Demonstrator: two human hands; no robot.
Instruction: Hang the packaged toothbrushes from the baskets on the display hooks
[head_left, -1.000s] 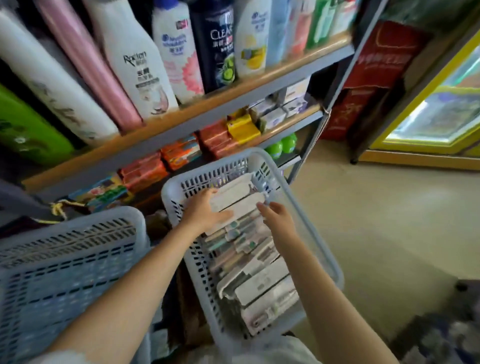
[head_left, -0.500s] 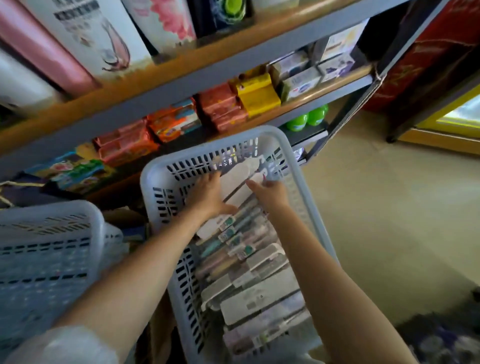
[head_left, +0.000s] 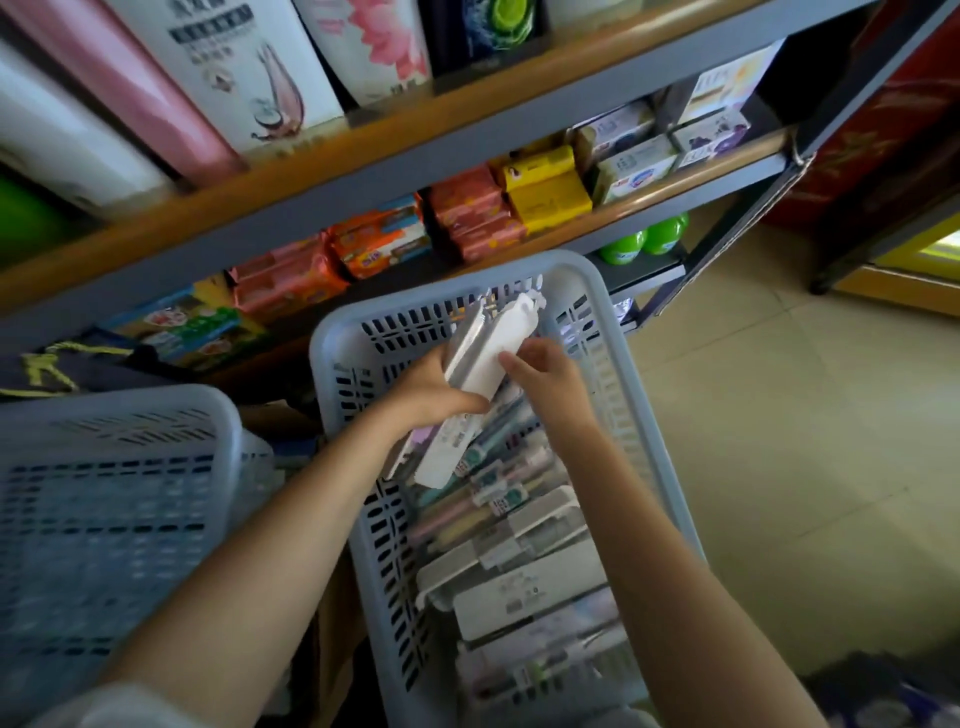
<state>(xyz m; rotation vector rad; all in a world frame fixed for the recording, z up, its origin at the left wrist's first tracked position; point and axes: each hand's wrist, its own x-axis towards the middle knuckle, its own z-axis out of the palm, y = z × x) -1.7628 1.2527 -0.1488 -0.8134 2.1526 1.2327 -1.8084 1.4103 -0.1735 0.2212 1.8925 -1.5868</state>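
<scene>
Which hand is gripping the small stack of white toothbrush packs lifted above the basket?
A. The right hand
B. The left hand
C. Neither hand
B: the left hand has its grip curled round the white toothbrush packs above the basket, while the right hand only fingers their edge.

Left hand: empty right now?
No, the left hand grips a few white toothbrush packs, lifted above those lying in the basket.

No legible text (labels blurred)
</scene>
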